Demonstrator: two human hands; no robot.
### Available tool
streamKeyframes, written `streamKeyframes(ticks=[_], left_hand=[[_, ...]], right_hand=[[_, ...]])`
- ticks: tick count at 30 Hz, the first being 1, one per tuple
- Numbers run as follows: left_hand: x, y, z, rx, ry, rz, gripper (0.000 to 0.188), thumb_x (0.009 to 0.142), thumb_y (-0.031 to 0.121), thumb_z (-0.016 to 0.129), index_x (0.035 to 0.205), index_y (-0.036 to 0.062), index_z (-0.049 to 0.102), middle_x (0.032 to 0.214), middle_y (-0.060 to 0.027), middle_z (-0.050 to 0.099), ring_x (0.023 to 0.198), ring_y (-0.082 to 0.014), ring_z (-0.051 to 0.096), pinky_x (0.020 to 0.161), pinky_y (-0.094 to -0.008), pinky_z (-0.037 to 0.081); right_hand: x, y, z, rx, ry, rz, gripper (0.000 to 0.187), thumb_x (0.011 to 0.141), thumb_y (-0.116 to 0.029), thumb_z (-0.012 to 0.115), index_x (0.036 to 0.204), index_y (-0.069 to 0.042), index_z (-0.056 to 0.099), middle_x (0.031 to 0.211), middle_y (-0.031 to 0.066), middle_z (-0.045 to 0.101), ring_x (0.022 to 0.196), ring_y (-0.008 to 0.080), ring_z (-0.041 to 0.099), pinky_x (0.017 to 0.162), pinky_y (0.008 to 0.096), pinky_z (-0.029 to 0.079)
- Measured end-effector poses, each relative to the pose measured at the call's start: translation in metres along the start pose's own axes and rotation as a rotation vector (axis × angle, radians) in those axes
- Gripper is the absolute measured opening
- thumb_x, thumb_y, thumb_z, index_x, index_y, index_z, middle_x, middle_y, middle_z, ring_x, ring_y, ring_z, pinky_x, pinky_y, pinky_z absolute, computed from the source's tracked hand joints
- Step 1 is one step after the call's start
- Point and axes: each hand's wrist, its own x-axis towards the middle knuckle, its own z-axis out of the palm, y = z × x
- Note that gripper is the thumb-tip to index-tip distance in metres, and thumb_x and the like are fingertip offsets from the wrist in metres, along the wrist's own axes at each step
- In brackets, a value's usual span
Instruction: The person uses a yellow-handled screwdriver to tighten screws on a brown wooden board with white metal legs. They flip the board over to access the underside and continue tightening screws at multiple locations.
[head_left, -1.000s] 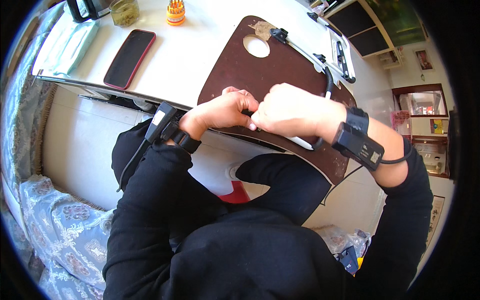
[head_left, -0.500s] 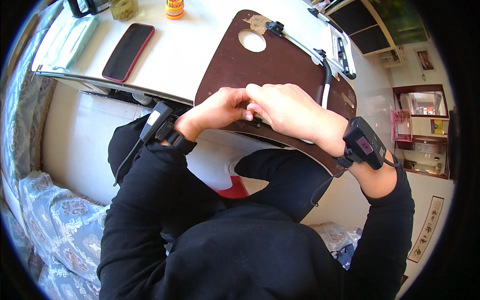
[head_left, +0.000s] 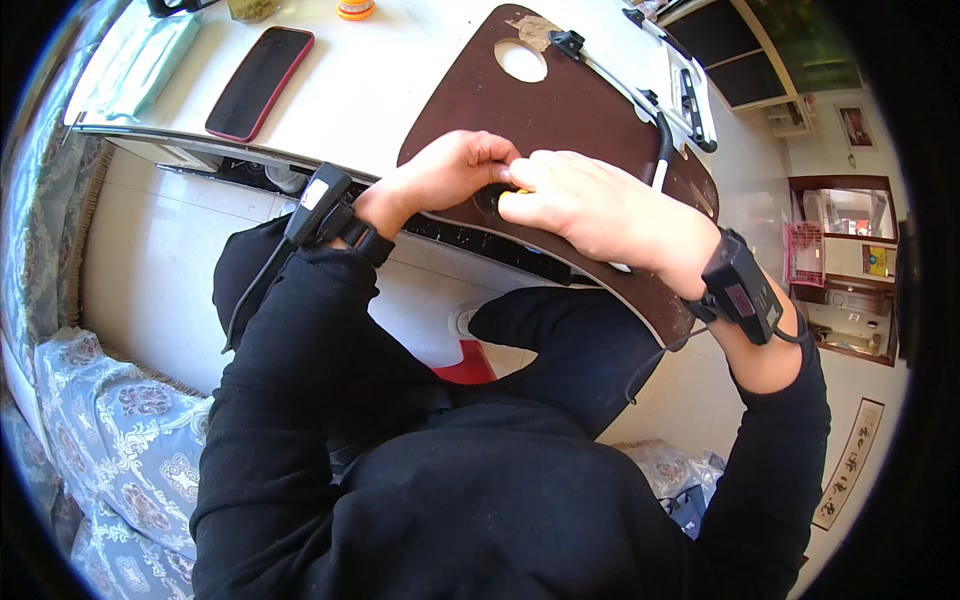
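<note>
A brown folding lap table [head_left: 460,110] lies underside up in front of me, its white-and-black folding legs [head_left: 620,85] along the far right. Over its near edge my two hands meet. My right hand [head_left: 590,205] is closed around a small yellow thing [head_left: 521,191], mostly hidden by the fingers. The fingers of my left hand [head_left: 445,175] are pinched together against the right fingertips; what they hold, if anything, is hidden. Just below the fingertips, a black fitting [head_left: 488,197] shows on the board's near edge.
On the white table [head_left: 350,100] to the left lie a phone in a red case [head_left: 262,82] and a pale green packet [head_left: 145,65]. An orange container [head_left: 355,9] and a glass jar [head_left: 253,9] stand farther back. The board has a round hole [head_left: 521,60].
My left fingers have risen slightly, and my right hand has turned a little so that more of the yellow thing shows. The board and tabletop sit slightly higher in view.
</note>
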Motion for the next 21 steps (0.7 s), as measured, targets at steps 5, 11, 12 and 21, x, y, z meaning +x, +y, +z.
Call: streamKeyframes(ticks=[5, 11, 12, 21], left_hand=[[0.005, -0.009, -0.007, -0.166, -0.113, 0.013, 0.013, 0.098, 0.005, 0.061, 0.108, 0.0021, 0.069, 0.097, 0.0001, 0.071, 0.092, -0.0088, 0.062, 0.088, -0.0286, 0.051], [-0.003, -0.002, 0.000, -0.047, -0.116, -0.034, 0.020, 0.090, 0.011, 0.071, 0.110, 0.0068, 0.070, 0.101, -0.0079, 0.072, 0.092, -0.0184, 0.065, 0.089, -0.0337, 0.050], [-0.002, -0.002, 0.001, -0.033, -0.088, -0.054, 0.022, 0.089, 0.012, 0.072, 0.110, 0.0072, 0.070, 0.100, -0.0086, 0.072, 0.093, -0.0200, 0.065, 0.089, -0.0343, 0.050], [0.000, -0.010, 0.005, -0.094, 0.024, 0.009, 0.024, 0.084, 0.011, 0.077, 0.107, 0.0080, 0.072, 0.093, -0.0075, 0.070, 0.092, -0.0204, 0.065, 0.086, -0.0341, 0.051]], right_hand=[[0.002, 0.010, -0.007, 0.198, -0.059, 0.166, 0.011, 0.098, -0.004, 0.052, 0.107, -0.007, 0.058, 0.094, 0.0123, 0.056, 0.089, 0.0314, 0.062, 0.078, 0.0379, 0.051], [0.005, 0.003, -0.010, 0.208, -0.036, 0.308, 0.010, 0.097, -0.007, 0.056, 0.107, -0.006, 0.055, 0.096, 0.0145, 0.055, 0.087, 0.0358, 0.061, 0.077, 0.0415, 0.051], [0.008, 0.001, -0.010, 0.220, -0.066, 0.368, 0.009, 0.097, -0.008, 0.056, 0.106, -0.005, 0.054, 0.097, 0.0150, 0.055, 0.088, 0.0367, 0.061, 0.077, 0.0422, 0.051], [0.016, -0.012, -0.008, -0.048, -0.015, 0.395, 0.016, 0.098, -0.014, 0.053, 0.111, -0.007, 0.057, 0.084, 0.0138, 0.067, 0.081, 0.0305, 0.069, 0.072, 0.0384, 0.054]])
